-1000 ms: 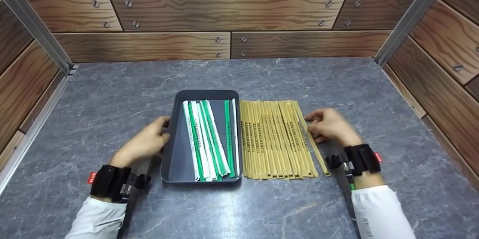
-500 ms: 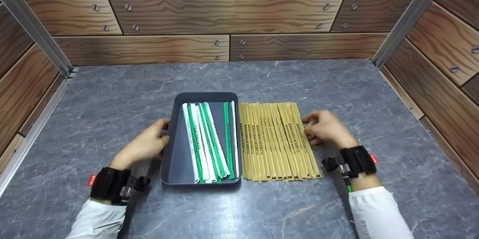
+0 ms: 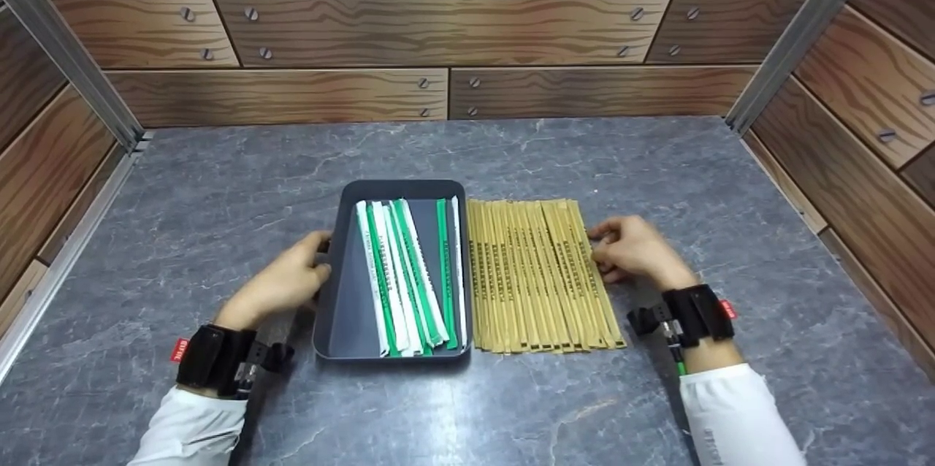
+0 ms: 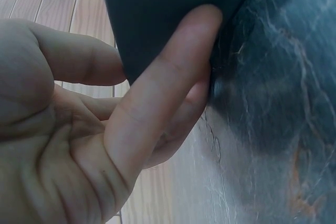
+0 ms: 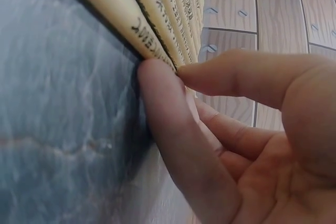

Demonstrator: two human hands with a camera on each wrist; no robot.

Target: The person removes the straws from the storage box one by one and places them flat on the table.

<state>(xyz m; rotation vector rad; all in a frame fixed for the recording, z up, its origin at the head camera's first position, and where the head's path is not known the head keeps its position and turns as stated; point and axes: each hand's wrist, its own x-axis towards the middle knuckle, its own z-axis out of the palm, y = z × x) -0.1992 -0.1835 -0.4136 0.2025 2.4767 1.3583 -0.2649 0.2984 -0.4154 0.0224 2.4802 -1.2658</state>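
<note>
A dark grey tray (image 3: 332,338) holds several white and green paper-wrapped straws (image 3: 398,276), laid lengthwise. My left hand (image 3: 281,280) touches its left wall; in the left wrist view, the thumb (image 4: 197,30) lies straight along that wall. Against the tray's right side lies a flat row of brown paper-wrapped straws (image 3: 537,276) with dark print. My right hand (image 3: 635,254) is at the row's right edge. Close up, its thumb and forefinger tips press on the outermost brown straw (image 5: 107,1), low by the tabletop.
The grey marbled tabletop (image 3: 467,415) extends around the tray and row. Wood-patterned panels (image 3: 343,93) stand behind and at both sides, with metal posts (image 3: 796,31) at the corners. Each wrist wears a black strap with a small camera (image 3: 650,320).
The outermost brown straw, which lay apart and slanted, has moved left against the row under my right hand. My left hand stays at the tray.
</note>
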